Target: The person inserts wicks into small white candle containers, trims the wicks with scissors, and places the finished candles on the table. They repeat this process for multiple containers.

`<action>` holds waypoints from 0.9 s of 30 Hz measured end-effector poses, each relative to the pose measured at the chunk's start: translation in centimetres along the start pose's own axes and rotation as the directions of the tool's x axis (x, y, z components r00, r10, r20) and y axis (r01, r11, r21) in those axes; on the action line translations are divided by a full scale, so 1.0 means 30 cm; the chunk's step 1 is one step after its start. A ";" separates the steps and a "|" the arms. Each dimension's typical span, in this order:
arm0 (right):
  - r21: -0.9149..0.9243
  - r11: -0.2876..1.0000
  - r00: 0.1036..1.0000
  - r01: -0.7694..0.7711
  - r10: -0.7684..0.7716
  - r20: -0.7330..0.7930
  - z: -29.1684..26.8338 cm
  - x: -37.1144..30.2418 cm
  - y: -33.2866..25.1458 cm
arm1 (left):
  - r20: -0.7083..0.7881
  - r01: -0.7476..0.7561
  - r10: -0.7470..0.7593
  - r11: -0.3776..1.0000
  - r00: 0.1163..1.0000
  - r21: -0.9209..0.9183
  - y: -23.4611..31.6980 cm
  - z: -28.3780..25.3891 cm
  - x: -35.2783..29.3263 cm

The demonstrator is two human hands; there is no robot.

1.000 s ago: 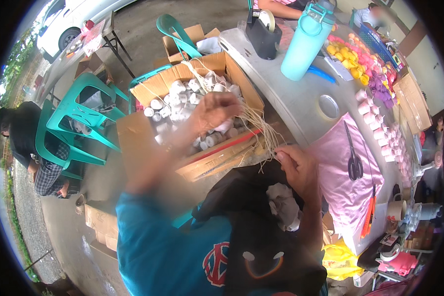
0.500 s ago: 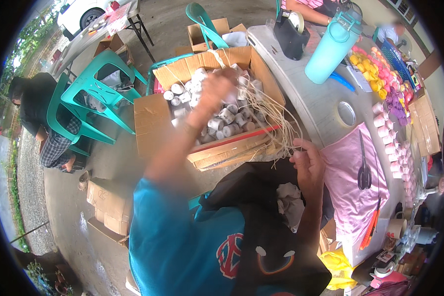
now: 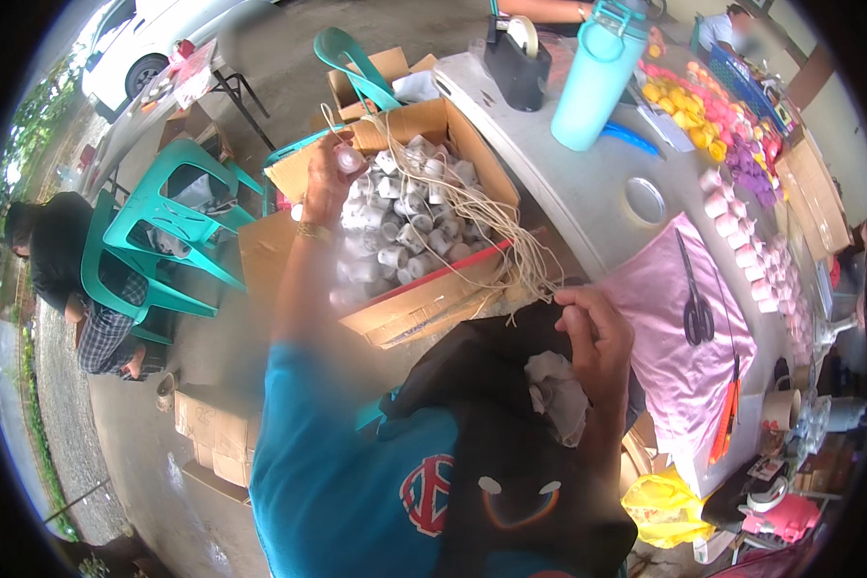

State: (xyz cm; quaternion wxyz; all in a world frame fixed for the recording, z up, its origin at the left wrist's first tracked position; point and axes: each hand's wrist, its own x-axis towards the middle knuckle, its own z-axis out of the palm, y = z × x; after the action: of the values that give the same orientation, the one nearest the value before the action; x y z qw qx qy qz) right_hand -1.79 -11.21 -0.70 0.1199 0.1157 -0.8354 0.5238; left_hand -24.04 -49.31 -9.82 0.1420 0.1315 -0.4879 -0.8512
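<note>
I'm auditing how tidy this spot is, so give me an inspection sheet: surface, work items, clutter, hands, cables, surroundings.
Surface: grey table, partly covered by pink cloth.
Work items: open cardboard box of small white cup-like pieces; pale cords trail over its rim.
Clutter: turquoise bottle, tape dispenser; scissors on the cloth.
Hands: left hand holds a small pale item; right hand beside the cord ends, grip unclear.
Cables: no power cable made out.
Surroundings: green chairs, seated person, white vehicle.
</note>
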 end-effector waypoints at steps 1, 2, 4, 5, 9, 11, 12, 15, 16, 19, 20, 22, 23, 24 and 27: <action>-0.012 1.000 1.000 0.020 -0.021 -0.011 -0.002 -0.005 -0.001 | 0.033 0.051 -0.053 0.997 0.998 0.057 0.019 0.031 -0.043; -0.026 0.999 0.999 0.019 -0.020 -0.040 -0.005 -0.003 0.000 | 0.087 0.070 -0.081 0.991 0.993 0.116 0.047 0.085 -0.072; 0.043 0.999 1.000 0.009 -0.008 -0.022 -0.010 -0.003 -0.001 | 0.276 -0.182 0.054 0.868 0.960 0.463 0.055 0.201 -0.205; 0.057 0.998 1.000 -0.005 0.006 -0.022 -0.013 -0.002 -0.003 | 0.495 -0.462 0.162 0.674 0.854 0.576 0.053 0.252 -0.300; 0.336 0.925 0.979 -0.177 0.201 -0.038 -0.038 0.003 -0.007 | 0.883 -0.723 -0.025 0.563 0.469 0.400 0.038 0.489 -0.642; 0.475 0.860 0.964 -0.185 0.253 -0.083 -0.063 -0.007 -0.007 | 0.956 -0.858 -0.146 0.422 0.255 0.293 0.022 0.580 -0.781; 0.497 0.854 0.962 -0.154 0.244 -0.123 -0.075 -0.018 -0.007 | 0.989 -0.909 -0.087 0.393 0.116 0.141 0.011 0.619 -0.827; 0.736 0.676 0.946 -0.045 0.266 -0.187 -0.146 -0.073 -0.002 | 0.960 -0.844 -0.231 0.473 0.159 0.253 -0.007 0.681 -0.892; 0.824 0.566 0.942 -0.001 0.277 -0.189 -0.178 -0.097 -0.002 | 0.968 -0.822 -0.225 0.527 0.111 0.216 -0.011 0.690 -0.898; 0.592 0.786 0.792 0.176 0.244 -0.560 -0.287 -0.198 -0.024 | 0.960 -0.837 -0.274 0.512 0.052 0.191 -0.022 0.701 -0.897; 0.427 0.883 0.730 0.193 0.162 -0.664 -0.328 -0.237 -0.037 | 0.978 -0.792 -0.204 0.588 0.049 0.163 -0.023 0.701 -0.894; 0.313 0.909 0.611 0.275 0.086 -0.787 -0.399 -0.309 -0.067 | 0.977 -0.740 -0.205 0.647 0.062 0.183 -0.020 0.704 -0.886; 0.257 0.924 0.539 0.282 0.069 -0.840 -0.420 -0.337 -0.076 | 0.979 -0.718 -0.182 0.670 0.090 0.190 -0.018 0.706 -0.883; 0.182 0.956 0.477 0.230 0.052 -0.877 -0.435 -0.368 -0.088 | 0.977 -0.702 -0.173 0.680 0.127 0.212 -0.015 0.708 -0.878; 0.115 0.991 0.440 0.072 0.072 -0.895 -0.436 -0.433 -0.100 | 0.944 -0.549 -0.254 0.769 0.209 0.329 -0.010 0.713 -0.870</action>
State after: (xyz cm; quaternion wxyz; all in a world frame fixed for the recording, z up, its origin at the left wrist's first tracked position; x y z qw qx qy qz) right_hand 12.47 0.22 3.19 0.5354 -0.1711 -0.6077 0.5610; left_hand -7.69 -22.55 2.59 -0.1561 -0.4398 -0.7223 -0.5104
